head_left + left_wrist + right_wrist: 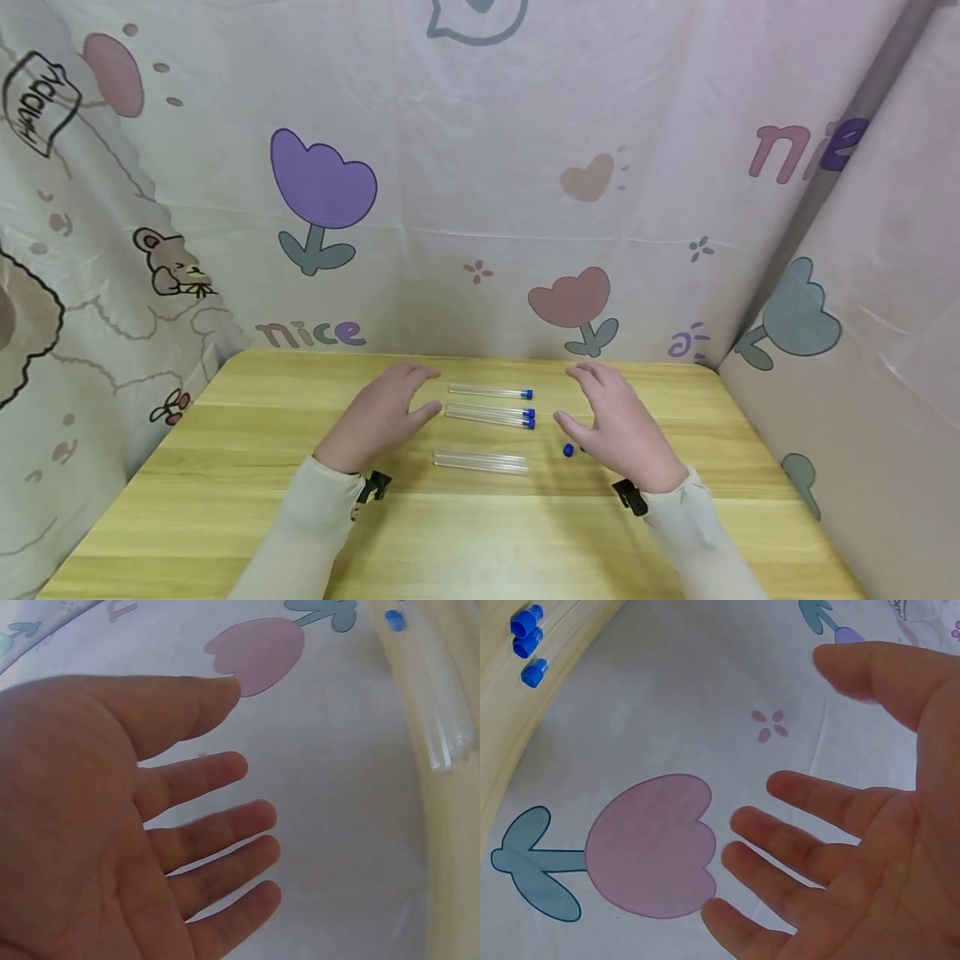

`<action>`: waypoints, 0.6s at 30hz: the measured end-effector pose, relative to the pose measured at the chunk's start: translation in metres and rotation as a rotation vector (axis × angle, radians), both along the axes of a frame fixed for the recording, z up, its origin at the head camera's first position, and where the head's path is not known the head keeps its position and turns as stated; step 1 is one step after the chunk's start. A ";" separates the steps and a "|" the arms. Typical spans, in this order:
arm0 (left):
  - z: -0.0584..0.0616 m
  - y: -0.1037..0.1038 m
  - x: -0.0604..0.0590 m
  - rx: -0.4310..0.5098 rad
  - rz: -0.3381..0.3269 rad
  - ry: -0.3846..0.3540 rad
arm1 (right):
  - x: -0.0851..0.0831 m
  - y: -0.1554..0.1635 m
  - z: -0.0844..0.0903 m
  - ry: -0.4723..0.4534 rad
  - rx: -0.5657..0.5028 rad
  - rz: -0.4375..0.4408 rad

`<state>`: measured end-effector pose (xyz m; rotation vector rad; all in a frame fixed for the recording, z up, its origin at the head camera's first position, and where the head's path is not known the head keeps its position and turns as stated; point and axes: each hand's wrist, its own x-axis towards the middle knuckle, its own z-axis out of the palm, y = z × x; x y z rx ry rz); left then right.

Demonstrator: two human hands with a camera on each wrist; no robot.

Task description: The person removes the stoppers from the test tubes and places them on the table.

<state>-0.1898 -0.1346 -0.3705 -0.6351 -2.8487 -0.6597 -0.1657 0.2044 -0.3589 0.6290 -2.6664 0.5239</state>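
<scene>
Tubes (486, 391) lay flat on the wooden table (480, 546) between the hands: three with blue tops (527, 394), the uncapped ones (480, 461) nearer the person, count unclear. Left hand (377, 419) was just beside the tubes, right hand (618, 427) near three loose caps (527, 643); both held nothing, fingers apart.

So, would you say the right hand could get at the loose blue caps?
Probably yes: the right hand is open and empty near the loose blue caps, with nothing visibly in between.
</scene>
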 end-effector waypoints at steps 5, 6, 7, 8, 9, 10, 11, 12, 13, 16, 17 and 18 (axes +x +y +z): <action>-0.030 0.009 -0.013 -0.042 -0.064 -0.079 | 0.000 0.001 0.000 -0.011 0.001 -0.002; -0.037 0.010 -0.015 -0.057 -0.084 -0.094 | 0.000 0.001 0.000 -0.021 -0.003 -0.004; -0.043 0.012 -0.018 -0.067 -0.100 -0.104 | 0.000 0.001 0.000 -0.033 -0.008 -0.006; -0.048 0.013 -0.021 -0.077 -0.115 -0.106 | 0.000 0.002 0.000 -0.044 -0.012 -0.007; -0.053 0.014 -0.024 -0.089 -0.125 -0.104 | 0.000 0.002 0.001 -0.054 -0.015 -0.010; -0.057 0.015 -0.026 -0.100 -0.133 -0.101 | 0.000 0.002 0.002 -0.063 -0.020 -0.012; -0.059 0.016 -0.028 -0.111 -0.136 -0.097 | 0.001 0.003 0.002 -0.070 -0.024 -0.014; -0.061 0.016 -0.030 -0.115 -0.140 -0.091 | 0.001 0.003 0.003 -0.077 -0.027 -0.018; -0.063 0.017 -0.031 -0.120 -0.138 -0.090 | 0.001 0.003 0.003 -0.083 -0.029 -0.020; -0.064 0.018 -0.035 -0.140 -0.141 -0.086 | 0.002 0.003 0.004 -0.101 -0.039 -0.024; -0.065 0.018 -0.036 -0.143 -0.142 -0.084 | 0.002 0.002 0.005 -0.104 -0.043 -0.026; -0.066 0.017 -0.038 -0.147 -0.144 -0.079 | 0.002 0.002 0.005 -0.106 -0.046 -0.029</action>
